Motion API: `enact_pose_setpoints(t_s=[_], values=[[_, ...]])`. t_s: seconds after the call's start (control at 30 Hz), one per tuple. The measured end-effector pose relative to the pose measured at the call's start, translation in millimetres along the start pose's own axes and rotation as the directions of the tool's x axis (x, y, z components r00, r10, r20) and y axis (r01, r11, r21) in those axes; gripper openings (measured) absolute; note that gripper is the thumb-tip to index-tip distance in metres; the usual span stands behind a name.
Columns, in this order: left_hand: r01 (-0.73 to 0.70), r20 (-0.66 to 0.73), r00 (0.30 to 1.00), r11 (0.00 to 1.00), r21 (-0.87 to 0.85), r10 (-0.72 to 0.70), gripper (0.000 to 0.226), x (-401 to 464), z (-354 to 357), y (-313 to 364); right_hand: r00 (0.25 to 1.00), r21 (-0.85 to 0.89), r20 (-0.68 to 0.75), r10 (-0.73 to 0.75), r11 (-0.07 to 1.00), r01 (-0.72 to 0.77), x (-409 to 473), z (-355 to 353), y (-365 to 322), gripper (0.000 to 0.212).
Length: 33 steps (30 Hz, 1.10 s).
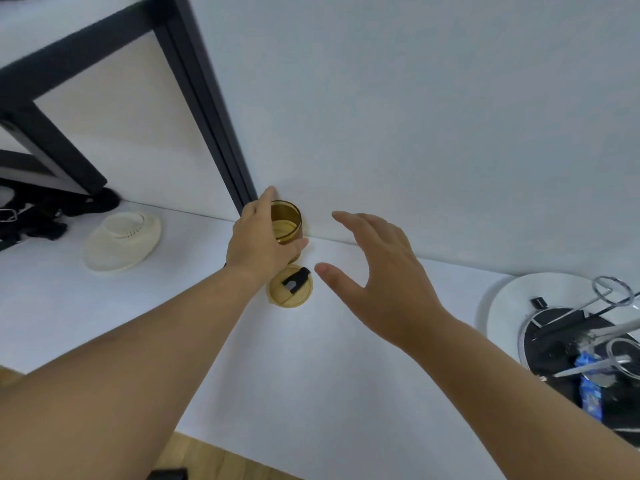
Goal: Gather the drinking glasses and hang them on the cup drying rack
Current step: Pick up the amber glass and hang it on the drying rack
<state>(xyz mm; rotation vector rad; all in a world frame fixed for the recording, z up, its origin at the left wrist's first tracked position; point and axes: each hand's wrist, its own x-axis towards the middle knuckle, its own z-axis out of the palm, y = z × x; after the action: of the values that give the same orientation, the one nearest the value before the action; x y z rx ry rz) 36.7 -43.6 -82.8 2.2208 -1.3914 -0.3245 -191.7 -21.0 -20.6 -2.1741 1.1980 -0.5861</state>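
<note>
An amber drinking glass (286,220) stands upright on the white table (329,368) against the back wall. My left hand (258,242) is wrapped around its left side, fingers and thumb closed on it. A round tan lid with a black tab (291,285) lies flat just in front of the glass. My right hand (377,271) hovers to the right of the glass, fingers spread, holding nothing. The cup drying rack (588,327), metal wire loops on a dark base in a white round tray, sits at the right edge.
A cream-coloured ribbed dish (123,240) lies at the left of the table. A black metal frame post (207,109) rises just left of the glass. Dark cables and clutter (41,216) sit at the far left. A blue patterned item (348,393) lies by the rack.
</note>
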Motion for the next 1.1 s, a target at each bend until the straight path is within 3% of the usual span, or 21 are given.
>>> enact_pose_setpoints(t_s=[0.3,0.47,0.57,0.77,1.1], values=[[0.039,-0.052,0.998,0.993,-0.114,-0.046,0.096,-7,-5,9,1.0,0.028,-0.027,-0.005,1.0,0.006,6,-3,-1,0.073],[-0.041,-0.124,0.992,0.977,-0.21,0.015,0.099,-34,-23,42,0.991,0.223,-0.09,0.101,0.972,-0.079,-5,-19,-3,0.072],[-0.089,-0.134,0.99,0.949,-0.302,0.05,0.1,-51,-37,78,0.965,0.421,-0.111,0.239,0.89,-0.173,-16,-40,-7,0.071],[-0.234,-0.157,0.969,0.903,-0.36,0.188,0.098,-87,-70,166,0.887,0.649,-0.131,0.442,0.715,-0.26,-40,-98,-8,0.051],[-0.391,-0.143,0.92,0.83,-0.397,0.364,0.096,-184,-70,302,0.769,0.85,-0.105,0.631,0.459,-0.261,-117,-194,26,0.044]])
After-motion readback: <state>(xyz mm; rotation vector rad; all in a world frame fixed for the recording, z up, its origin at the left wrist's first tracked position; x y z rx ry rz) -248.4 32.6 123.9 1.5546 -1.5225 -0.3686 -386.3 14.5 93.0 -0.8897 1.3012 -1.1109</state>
